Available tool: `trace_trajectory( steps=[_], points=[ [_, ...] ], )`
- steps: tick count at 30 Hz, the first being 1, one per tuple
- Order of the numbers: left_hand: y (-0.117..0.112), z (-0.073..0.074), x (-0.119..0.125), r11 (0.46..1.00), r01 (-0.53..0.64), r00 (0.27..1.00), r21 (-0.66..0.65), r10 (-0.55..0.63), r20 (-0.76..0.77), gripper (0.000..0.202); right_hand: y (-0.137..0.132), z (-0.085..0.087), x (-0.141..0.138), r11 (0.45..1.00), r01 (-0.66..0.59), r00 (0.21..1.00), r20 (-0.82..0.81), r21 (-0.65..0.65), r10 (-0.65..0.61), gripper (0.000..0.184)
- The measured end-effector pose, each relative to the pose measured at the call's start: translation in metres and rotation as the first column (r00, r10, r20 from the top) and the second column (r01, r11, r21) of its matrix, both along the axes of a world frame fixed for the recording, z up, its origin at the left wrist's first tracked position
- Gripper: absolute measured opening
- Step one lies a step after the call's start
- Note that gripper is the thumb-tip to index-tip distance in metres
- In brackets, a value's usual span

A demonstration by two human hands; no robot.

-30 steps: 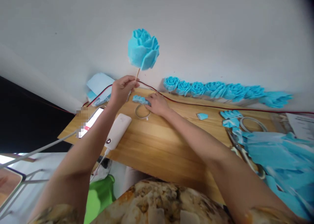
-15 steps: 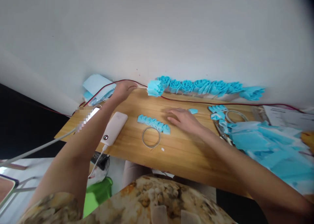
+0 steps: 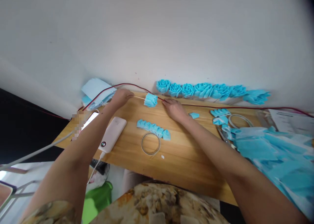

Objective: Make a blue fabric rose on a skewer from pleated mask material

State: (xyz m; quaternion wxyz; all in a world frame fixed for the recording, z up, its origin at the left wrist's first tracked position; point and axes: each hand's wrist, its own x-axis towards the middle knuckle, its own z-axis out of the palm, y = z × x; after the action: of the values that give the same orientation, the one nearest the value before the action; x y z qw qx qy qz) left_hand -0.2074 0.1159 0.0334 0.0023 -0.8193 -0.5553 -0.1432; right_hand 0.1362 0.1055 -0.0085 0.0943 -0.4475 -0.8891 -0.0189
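At the table's back left, my left hand [image 3: 123, 97] pinches a thin pale stick [image 3: 139, 97]. The stick's far end carries a light blue folded-fabric flower [image 3: 150, 100], which points to the right. To the right of it, the closed fingertips of my right hand [image 3: 173, 108] are on a thin red cord [image 3: 196, 105] that runs along the wall. In front lies a row of folded blue pieces [image 3: 153, 128], and one loose blue piece [image 3: 194, 115] is beside my right wrist. Several finished blue flowers [image 3: 203, 89] line the wall.
A coil of wire [image 3: 150, 144] and a white power bank [image 3: 114, 132] lie at the front. The phone [image 3: 90, 119] is under my left forearm. Blue sheets [image 3: 260, 145] are heaped at the right, and more pale blue sheets [image 3: 96, 88] stand back left.
The flower on its stick has come forward from the wall row and tilts slightly downward. My right hand has moved back and left, and its fingers have closed at the cord.
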Motion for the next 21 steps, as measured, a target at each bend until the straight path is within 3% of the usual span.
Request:
trace_trajectory(
  steps=[5, 10, 16, 21],
  points=[
    [0.010, -0.011, 0.008, 1.000, -0.017, 0.995, 0.019, 0.018, -0.098, 0.038, 0.011, -0.008, -0.002, 0.992, 0.126, 0.992, 0.000, 0.013, -0.126, 0.048],
    [0.023, -0.017, 0.015, 0.997, -0.075, 0.987, 0.031, 0.079, -0.142, 0.032, 0.013, -0.008, -0.001, 0.989, 0.149, 0.989, 0.005, 0.003, -0.149, 0.048],
    [0.028, -0.016, 0.014, 0.997, -0.070, 0.991, 0.026, 0.073, -0.112, 0.033, 0.013, -0.012, 0.000, 0.990, 0.143, 0.990, -0.010, -0.005, -0.143, 0.048],
    [0.022, -0.012, 0.005, 1.000, -0.028, 0.998, 0.008, 0.028, 0.060, 0.037, 0.015, -0.015, 0.001, 0.991, 0.135, 0.990, -0.030, 0.001, -0.135, 0.047]
  ],
)
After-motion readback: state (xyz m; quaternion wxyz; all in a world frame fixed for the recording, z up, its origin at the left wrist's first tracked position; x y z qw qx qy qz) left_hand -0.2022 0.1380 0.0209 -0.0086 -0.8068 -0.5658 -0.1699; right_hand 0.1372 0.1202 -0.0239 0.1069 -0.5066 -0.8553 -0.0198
